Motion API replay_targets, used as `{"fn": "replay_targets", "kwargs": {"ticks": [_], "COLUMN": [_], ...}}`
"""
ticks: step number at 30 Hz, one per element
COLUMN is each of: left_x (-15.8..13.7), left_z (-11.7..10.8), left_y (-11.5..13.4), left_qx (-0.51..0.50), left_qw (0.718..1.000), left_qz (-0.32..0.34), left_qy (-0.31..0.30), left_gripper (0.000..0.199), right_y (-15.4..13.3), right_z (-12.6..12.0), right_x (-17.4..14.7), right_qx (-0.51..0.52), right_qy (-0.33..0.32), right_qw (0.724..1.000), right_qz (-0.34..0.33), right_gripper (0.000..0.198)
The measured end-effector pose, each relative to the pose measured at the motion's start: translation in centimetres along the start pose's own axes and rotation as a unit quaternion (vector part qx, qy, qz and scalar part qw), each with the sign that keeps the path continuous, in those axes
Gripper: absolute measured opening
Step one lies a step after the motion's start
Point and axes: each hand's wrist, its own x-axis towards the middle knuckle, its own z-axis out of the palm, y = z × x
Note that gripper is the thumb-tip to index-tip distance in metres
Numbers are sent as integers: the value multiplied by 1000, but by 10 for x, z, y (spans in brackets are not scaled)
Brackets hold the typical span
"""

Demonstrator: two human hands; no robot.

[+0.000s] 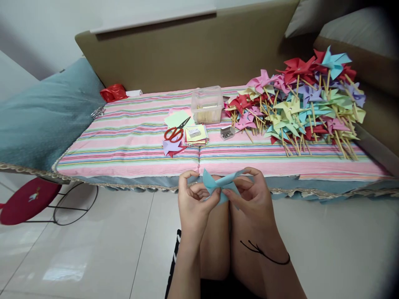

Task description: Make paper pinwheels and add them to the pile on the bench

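Observation:
Above my knees, a light blue paper pinwheel with partly folded blades is held between both hands. My left hand pinches its left side, thumb at the middle of the paper. My right hand grips the right side, its thumb beside the other and its index finger on a curled blade. Whether a pin sits at the centre I cannot make out. Beyond the hands, red-handled scissors lie on paper sheets, next to a stack of paper squares and cut purple paper.
On the striped cloth stand a clear plastic box of wooden sticks and a small box of metal pins. Finished pinwheels on sticks pile up at the right. A red bag lies far left, and a red stool stands below.

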Motion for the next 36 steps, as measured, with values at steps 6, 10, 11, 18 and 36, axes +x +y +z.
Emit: {"fn": "replay_targets", "kwargs": {"ticks": [6, 10, 11, 18, 36], "left_x": [-2, -2, -2, 0, 4], "left_z": [4, 3, 2, 1, -3], "left_y": [2, 1, 0, -2, 1], "left_qx": [-8, -6, -3, 17, 0], "left_qw": [1000, 1000, 1000, 999, 1000], "left_qz": [15, 23, 26, 33, 0], "left_qy": [16, -4, -10, -17, -30], "left_gripper": [54, 52, 52, 50, 56], "right_y": [0, 0, 0, -2, -5], "right_z": [-2, -1, -2, -6, -5], "right_x": [-1, -1, -1, 2, 2], "right_qx": [-10, -12, -20, -71, -49], "right_qy": [20, 35, 41, 49, 16], "right_qw": [1000, 999, 999, 996, 999], "right_qz": [7, 20, 22, 27, 15], "right_gripper": [55, 60, 61, 66, 78]}}
